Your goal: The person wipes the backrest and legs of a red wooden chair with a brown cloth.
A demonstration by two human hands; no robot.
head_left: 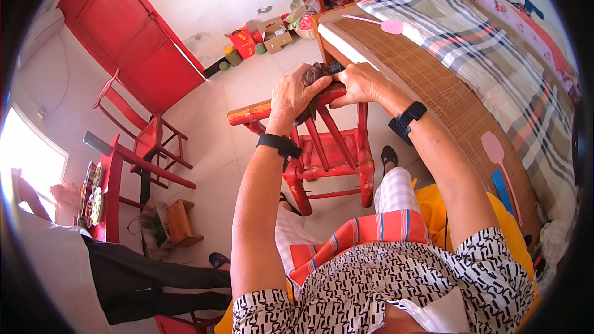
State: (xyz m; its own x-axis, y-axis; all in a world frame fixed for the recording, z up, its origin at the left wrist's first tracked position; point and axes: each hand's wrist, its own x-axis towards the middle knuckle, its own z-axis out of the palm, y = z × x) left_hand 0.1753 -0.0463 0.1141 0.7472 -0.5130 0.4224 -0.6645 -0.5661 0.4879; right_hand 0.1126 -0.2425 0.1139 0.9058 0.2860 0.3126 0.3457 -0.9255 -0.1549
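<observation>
In front of my knees stands a worn red wooden chair (334, 150), its backrest slats facing me and its top rail (249, 113) worn to bare wood at the left end. On the rail sits a dark brown, folded-looking bundle (316, 74); its material is hard to tell. My left hand (292, 94) is closed round the bundle's left side, thumb across it. My right hand (361, 83) grips at its right end, fingers curled by the rail; a small dark piece (336, 67) shows between the hands. Both wrists wear black straps.
To my right is a bed with a brown mat (427, 80), a plaid quilt (433, 18) and pink fly swatters (493, 147). A red chair (148, 137), a red table (111, 179) and a wooden box (182, 224) stand left. Another person's dark trousers (148, 272) show lower left.
</observation>
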